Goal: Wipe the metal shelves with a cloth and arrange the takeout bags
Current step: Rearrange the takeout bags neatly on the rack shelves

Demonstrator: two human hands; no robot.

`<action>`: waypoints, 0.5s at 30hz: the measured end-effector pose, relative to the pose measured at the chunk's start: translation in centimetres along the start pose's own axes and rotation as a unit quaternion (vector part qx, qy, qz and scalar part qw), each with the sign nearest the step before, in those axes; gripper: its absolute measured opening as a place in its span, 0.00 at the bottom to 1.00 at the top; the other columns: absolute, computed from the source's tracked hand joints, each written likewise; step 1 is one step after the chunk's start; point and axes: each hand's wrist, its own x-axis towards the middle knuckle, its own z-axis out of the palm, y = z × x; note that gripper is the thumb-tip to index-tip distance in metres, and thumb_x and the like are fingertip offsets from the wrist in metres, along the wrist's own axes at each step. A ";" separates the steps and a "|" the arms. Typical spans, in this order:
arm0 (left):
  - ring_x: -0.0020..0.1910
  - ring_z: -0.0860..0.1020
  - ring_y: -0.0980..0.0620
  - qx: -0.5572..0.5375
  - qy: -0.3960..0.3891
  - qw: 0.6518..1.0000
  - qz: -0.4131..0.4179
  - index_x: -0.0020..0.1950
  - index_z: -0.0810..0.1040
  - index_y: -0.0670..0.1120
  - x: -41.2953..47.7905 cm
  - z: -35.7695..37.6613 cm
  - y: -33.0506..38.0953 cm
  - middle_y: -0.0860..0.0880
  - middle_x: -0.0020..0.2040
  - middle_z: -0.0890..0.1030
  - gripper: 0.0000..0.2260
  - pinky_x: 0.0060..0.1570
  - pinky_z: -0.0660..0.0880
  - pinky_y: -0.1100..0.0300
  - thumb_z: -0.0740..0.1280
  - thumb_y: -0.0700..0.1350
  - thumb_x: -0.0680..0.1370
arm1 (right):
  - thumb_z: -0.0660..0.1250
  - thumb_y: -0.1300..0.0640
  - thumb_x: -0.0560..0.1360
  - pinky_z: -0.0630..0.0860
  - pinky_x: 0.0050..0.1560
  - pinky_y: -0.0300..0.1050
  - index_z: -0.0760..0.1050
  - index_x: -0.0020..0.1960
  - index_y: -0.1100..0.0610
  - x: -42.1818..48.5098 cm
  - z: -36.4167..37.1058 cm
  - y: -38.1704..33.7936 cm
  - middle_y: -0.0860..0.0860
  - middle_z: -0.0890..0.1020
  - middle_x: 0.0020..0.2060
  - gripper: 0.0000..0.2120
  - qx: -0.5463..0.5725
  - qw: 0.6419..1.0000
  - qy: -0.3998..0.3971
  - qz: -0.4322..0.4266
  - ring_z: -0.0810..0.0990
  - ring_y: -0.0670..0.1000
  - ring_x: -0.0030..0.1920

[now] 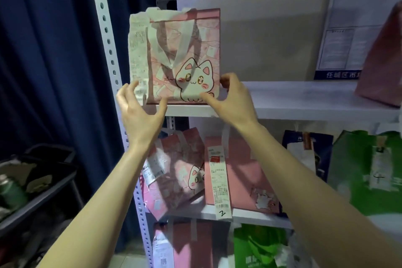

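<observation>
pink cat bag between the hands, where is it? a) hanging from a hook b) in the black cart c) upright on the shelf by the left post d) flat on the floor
c: the pink cat bag stands upright on the white shelf, next to the perforated post.

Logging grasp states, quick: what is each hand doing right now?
Left hand: open, spread at the cat bag's lower left corner; contact unclear.
Right hand: pinches the cat bag's lower right edge.
</observation>
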 end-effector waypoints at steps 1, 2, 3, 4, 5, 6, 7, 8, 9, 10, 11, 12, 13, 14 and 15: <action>0.72 0.71 0.51 -0.007 0.038 0.999 0.020 0.77 0.70 0.49 -1.2 0.0 0.1 0.46 0.74 0.68 0.30 0.70 0.72 0.58 0.76 0.54 0.78 | 0.76 0.36 0.72 0.80 0.58 0.46 0.72 0.67 0.53 -1.1 -0.5 0.6 0.47 0.81 0.62 0.32 0.011 0.999 0.032 -0.016 0.80 0.47 0.61; 0.69 0.73 0.51 -0.012 0.071 0.997 0.037 0.74 0.72 0.47 -2.7 0.1 0.2 0.45 0.71 0.70 0.27 0.68 0.72 0.60 0.75 0.51 0.78 | 0.76 0.39 0.74 0.79 0.60 0.45 0.74 0.66 0.53 -2.2 -1.0 1.3 0.46 0.81 0.61 0.28 0.020 0.997 0.064 -0.036 0.80 0.46 0.61; 0.66 0.74 0.50 -0.018 0.090 0.995 0.049 0.72 0.74 0.45 -4.2 0.4 0.1 0.44 0.68 0.72 0.24 0.66 0.72 0.61 0.75 0.48 0.78 | 0.75 0.42 0.76 0.79 0.60 0.42 0.75 0.65 0.53 -3.5 -1.6 2.1 0.46 0.82 0.60 0.24 0.029 0.994 0.089 -0.052 0.80 0.45 0.59; 0.64 0.74 0.48 -0.022 0.090 0.994 0.054 0.70 0.75 0.44 -5.7 0.8 -0.3 0.44 0.66 0.73 0.22 0.65 0.73 0.60 0.75 0.46 0.78 | 0.75 0.46 0.77 0.78 0.59 0.39 0.77 0.63 0.54 -4.9 -2.2 2.8 0.46 0.82 0.57 0.19 0.037 0.991 0.107 -0.064 0.80 0.44 0.58; 0.63 0.75 0.47 -0.027 0.074 0.995 0.056 0.68 0.75 0.43 -7.4 1.5 -1.0 0.46 0.64 0.73 0.20 0.64 0.74 0.57 0.75 0.45 0.78 | 0.74 0.50 0.78 0.78 0.58 0.36 0.78 0.61 0.55 -6.1 -2.7 3.7 0.47 0.82 0.55 0.15 0.041 0.990 0.117 -0.070 0.81 0.44 0.56; 0.62 0.75 0.45 -0.033 0.047 0.997 0.052 0.67 0.76 0.43 -9.1 2.2 -1.6 0.48 0.62 0.74 0.19 0.63 0.75 0.54 0.75 0.44 0.78 | 0.73 0.53 0.79 0.78 0.56 0.34 0.79 0.59 0.56 -7.3 -3.2 4.7 0.48 0.83 0.54 0.12 0.038 0.989 0.121 -0.072 0.81 0.44 0.54; 0.61 0.76 0.45 -0.039 0.013 0.998 0.044 0.66 0.76 0.43 -10.8 3.1 -2.4 0.50 0.61 0.74 0.18 0.62 0.75 0.52 0.75 0.44 0.78 | 0.72 0.55 0.79 0.77 0.55 0.34 0.79 0.58 0.56 -8.5 -3.5 5.7 0.48 0.83 0.53 0.10 0.027 0.990 0.123 -0.070 0.81 0.44 0.53; 0.60 0.76 0.46 -0.041 -0.032 0.998 0.029 0.65 0.76 0.44 -12.4 3.9 -3.0 0.50 0.61 0.75 0.17 0.62 0.76 0.50 0.75 0.43 0.78 | 0.72 0.56 0.80 0.77 0.54 0.35 0.79 0.58 0.56 -9.6 -3.7 6.9 0.48 0.83 0.52 0.08 0.011 0.990 0.123 -0.064 0.81 0.44 0.52; 0.61 0.76 0.47 -0.041 -0.083 0.996 0.005 0.65 0.76 0.46 -13.9 4.8 -3.7 0.50 0.61 0.76 0.18 0.62 0.76 0.50 0.75 0.44 0.78 | 0.71 0.57 0.80 0.78 0.53 0.36 0.80 0.56 0.56 -10.8 -3.8 8.1 0.48 0.82 0.51 0.06 -0.004 0.991 0.120 -0.054 0.81 0.44 0.50; 0.61 0.76 0.49 -0.038 -0.137 0.989 -0.026 0.66 0.75 0.47 -15.4 5.7 -4.4 0.50 0.62 0.76 0.19 0.63 0.76 0.53 0.75 0.44 0.78 | 0.71 0.57 0.80 0.79 0.52 0.37 0.80 0.55 0.56 -11.9 -3.8 9.4 0.48 0.82 0.49 0.05 -0.017 0.993 0.115 -0.035 0.80 0.44 0.49; 0.62 0.76 0.51 -0.041 -0.188 0.979 -0.062 0.68 0.74 0.47 -16.7 6.6 -5.2 0.49 0.63 0.77 0.20 0.63 0.76 0.59 0.75 0.45 0.78 | 0.70 0.57 0.80 0.80 0.51 0.38 0.79 0.55 0.55 -13.0 -3.6 11.0 0.48 0.81 0.49 0.05 -0.032 0.994 0.106 -0.003 0.80 0.43 0.47; 0.62 0.77 0.51 -0.044 -0.229 0.967 -0.100 0.70 0.73 0.47 -17.8 7.4 -5.8 0.49 0.64 0.77 0.22 0.62 0.77 0.62 0.75 0.46 0.79 | 0.71 0.56 0.80 0.80 0.50 0.40 0.79 0.56 0.54 -14.1 -3.4 12.6 0.47 0.81 0.50 0.06 -0.057 0.993 0.093 0.043 0.80 0.43 0.47; 0.61 0.78 0.52 -0.052 -0.256 0.956 -0.133 0.72 0.72 0.47 -18.7 8.2 -6.3 0.49 0.64 0.78 0.23 0.62 0.79 0.59 0.74 0.48 0.80 | 0.71 0.55 0.80 0.81 0.51 0.43 0.78 0.60 0.54 -15.3 -3.1 14.4 0.48 0.80 0.53 0.10 -0.089 0.988 0.074 0.101 0.81 0.45 0.48; 0.58 0.80 0.52 -0.049 -0.278 0.946 -0.162 0.73 0.71 0.47 -19.4 8.9 -6.6 0.50 0.61 0.80 0.24 0.61 0.80 0.55 0.73 0.50 0.81 | 0.71 0.54 0.79 0.81 0.52 0.47 0.76 0.63 0.55 -16.5 -2.8 16.1 0.50 0.79 0.57 0.14 -0.127 0.978 0.049 0.159 0.82 0.49 0.50; 0.54 0.81 0.54 -0.049 -0.297 0.935 -0.187 0.73 0.70 0.47 -20.1 9.6 -7.1 0.53 0.57 0.82 0.23 0.59 0.80 0.54 0.73 0.51 0.82 | 0.71 0.54 0.79 0.81 0.52 0.50 0.74 0.67 0.57 -17.6 -2.5 17.8 0.53 0.78 0.60 0.18 -0.165 0.964 0.022 0.207 0.82 0.54 0.52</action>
